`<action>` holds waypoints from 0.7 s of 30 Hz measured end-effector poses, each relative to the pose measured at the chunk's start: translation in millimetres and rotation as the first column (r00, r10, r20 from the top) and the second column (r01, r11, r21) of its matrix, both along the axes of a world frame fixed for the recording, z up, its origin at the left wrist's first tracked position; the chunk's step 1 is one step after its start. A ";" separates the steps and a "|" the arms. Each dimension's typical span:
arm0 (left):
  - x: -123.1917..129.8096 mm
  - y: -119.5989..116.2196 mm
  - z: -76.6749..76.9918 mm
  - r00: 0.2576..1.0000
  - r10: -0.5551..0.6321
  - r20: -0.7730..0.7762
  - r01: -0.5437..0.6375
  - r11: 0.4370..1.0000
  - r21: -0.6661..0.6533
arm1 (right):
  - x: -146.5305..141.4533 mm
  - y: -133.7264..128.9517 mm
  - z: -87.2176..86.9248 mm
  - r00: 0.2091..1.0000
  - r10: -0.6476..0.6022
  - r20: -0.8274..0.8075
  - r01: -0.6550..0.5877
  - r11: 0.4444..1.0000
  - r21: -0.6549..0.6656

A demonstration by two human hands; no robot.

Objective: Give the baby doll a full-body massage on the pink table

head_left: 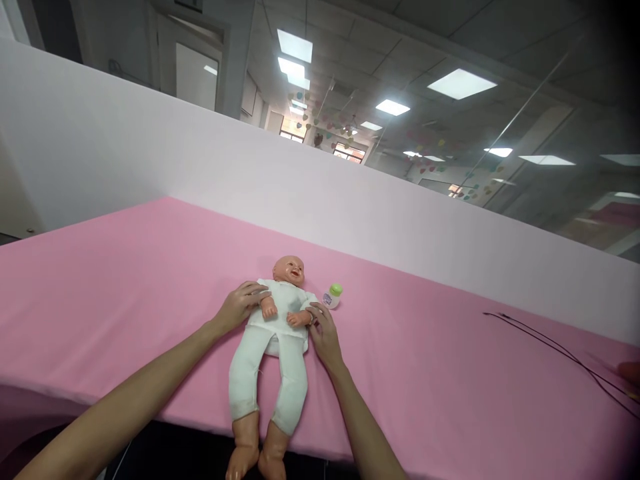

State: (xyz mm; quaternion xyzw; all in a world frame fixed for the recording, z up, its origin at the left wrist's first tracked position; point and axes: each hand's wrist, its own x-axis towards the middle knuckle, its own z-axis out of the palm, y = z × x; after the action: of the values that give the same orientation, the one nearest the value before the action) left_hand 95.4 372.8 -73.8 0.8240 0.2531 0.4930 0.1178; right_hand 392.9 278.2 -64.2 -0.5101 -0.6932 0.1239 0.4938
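Note:
A baby doll (290, 299) in a white top and white trousers lies on its back on the pink-covered table (425, 373). Its bare feet hang past the near edge. My left hand (244, 305) is at the doll's arm on the left, fingers laid over the sleeve and closed around it; the thumb is hidden. On the other side, my right hand (325, 330) has its fingers bent around the doll's other forearm, near the small hand. A small clear bottle (331, 298) with a green cap stands just beyond my right hand, apart from it.
A low white partition (300, 187) runs along the table's far side. Thin black cables (545, 343) lie on the cloth at the right, near a blurred reddish object (629, 372) at the frame's edge. Behind the partition are ceiling lights and a door (193, 67).

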 end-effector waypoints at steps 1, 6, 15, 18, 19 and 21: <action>-0.1 -0.5 0.4 1.000 0.011 0.016 -0.011 1.000 -0.025 | -0.8 1.1 -0.1 0.999 -0.015 -0.035 0.015 1.000 0.002; 0.5 -2.4 6.2 0.968 0.137 0.212 -0.060 0.941 -0.334 | -2.7 4.8 5.9 0.895 -0.183 -0.408 0.140 0.981 -0.133; -10.8 10.0 4.3 0.726 0.468 0.505 0.037 0.706 -0.707 | 19.6 3.8 10.5 0.559 -0.363 -0.746 0.170 0.930 -0.325; -7.7 4.6 7.0 0.802 0.363 0.475 -0.005 0.799 -0.601 | 10.3 0.5 14.1 0.656 -0.352 -0.668 0.201 0.934 -0.295; -6.2 2.0 7.8 0.845 0.317 0.431 -0.034 0.836 -0.548 | 5.9 -1.0 15.3 0.703 -0.332 -0.628 0.202 0.941 -0.271; -3.5 -2.9 8.3 0.931 0.213 0.296 -0.076 0.907 -0.414 | -2.0 -4.2 16.2 0.808 -0.258 -0.530 0.172 0.963 -0.205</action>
State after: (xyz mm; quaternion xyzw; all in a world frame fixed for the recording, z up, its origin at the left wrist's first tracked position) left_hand 91.9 369.9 -65.5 0.6661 0.3847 0.5717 0.2856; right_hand 391.0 274.0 -47.9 -0.5629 -0.4476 0.2598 0.6445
